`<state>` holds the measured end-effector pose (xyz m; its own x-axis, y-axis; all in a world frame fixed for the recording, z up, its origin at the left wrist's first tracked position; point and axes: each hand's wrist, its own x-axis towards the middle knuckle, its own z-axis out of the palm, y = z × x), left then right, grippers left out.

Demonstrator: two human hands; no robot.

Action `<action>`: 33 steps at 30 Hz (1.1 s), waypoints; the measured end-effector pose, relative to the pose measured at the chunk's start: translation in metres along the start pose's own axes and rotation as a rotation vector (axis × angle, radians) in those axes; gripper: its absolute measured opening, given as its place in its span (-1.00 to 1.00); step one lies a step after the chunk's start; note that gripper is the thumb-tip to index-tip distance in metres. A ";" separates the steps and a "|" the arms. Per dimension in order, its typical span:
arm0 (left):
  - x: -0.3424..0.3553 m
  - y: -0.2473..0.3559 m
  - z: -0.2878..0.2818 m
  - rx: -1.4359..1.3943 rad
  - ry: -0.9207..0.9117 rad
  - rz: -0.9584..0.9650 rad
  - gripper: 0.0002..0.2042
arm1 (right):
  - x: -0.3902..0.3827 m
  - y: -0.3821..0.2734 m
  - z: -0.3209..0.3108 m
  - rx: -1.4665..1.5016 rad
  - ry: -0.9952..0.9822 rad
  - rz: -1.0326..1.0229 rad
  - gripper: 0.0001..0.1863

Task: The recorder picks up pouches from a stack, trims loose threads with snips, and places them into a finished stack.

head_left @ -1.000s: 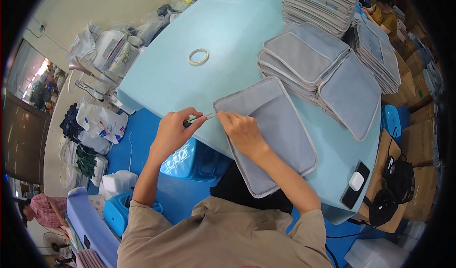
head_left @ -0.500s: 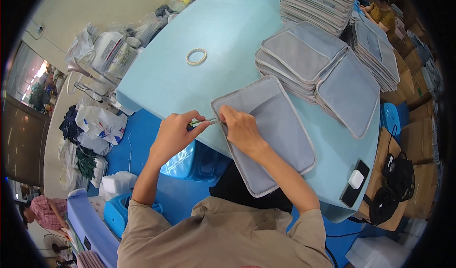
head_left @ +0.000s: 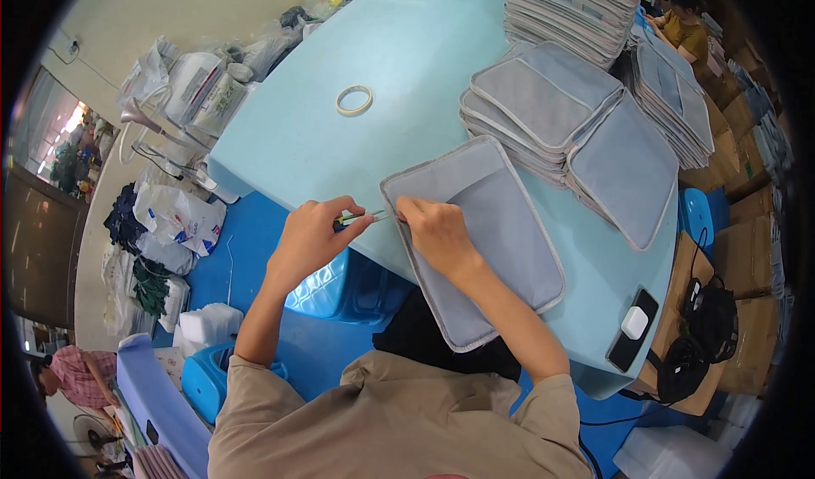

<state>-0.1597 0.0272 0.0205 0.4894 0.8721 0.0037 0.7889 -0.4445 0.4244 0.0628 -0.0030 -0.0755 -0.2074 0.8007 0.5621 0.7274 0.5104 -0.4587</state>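
Observation:
A flat grey fabric pouch (head_left: pixel 508 240) with piped edges lies tilted over the near edge of the table, its lower end hanging toward my lap. My right hand (head_left: pixel 438 235) is closed in a pinch on its left border, near the upper left corner. Just left of that border, my left hand (head_left: pixel 314 237) grips a small, thin pointed tool (head_left: pixel 346 220) with a yellow-and-dark handle between thumb and fingers. The tool's tip points at the pinched edge; whether it touches a thread there is too small to tell.
Grey pouches (head_left: pixel 543 97) lie stacked at the right of the pale blue table (head_left: pixel 289 131), beside a taller stack (head_left: pixel 564 16). A tape roll (head_left: pixel 354 100) sits farther left. A phone (head_left: pixel 628 347) with a white case (head_left: pixel 634 322) rests near the right edge. A blue stool (head_left: pixel 340 288) stands below.
My right hand has shifted slightly down along the pouch's border, its fingers curled tighter. The pointed tool in my left hand shows a little more. The pouch has hardly moved.

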 end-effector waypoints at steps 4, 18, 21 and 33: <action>-0.001 0.002 0.001 -0.026 0.056 0.054 -0.71 | 0.002 0.000 0.004 -0.091 -0.025 -0.066 -0.83; 0.007 0.012 0.001 0.069 -0.002 0.069 -0.72 | 0.002 0.001 0.007 0.127 -0.032 0.050 -0.74; 0.009 0.016 -0.003 0.099 0.000 0.091 -0.71 | 0.003 0.000 0.005 0.160 -0.050 0.066 -0.75; 0.018 0.019 -0.002 0.197 -0.074 0.150 -0.75 | 0.002 0.000 0.008 0.116 -0.041 0.086 -0.77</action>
<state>-0.1365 0.0352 0.0308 0.6266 0.7791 -0.0162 0.7591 -0.6055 0.2390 0.0568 0.0006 -0.0799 -0.1755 0.8539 0.4899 0.6639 0.4701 -0.5816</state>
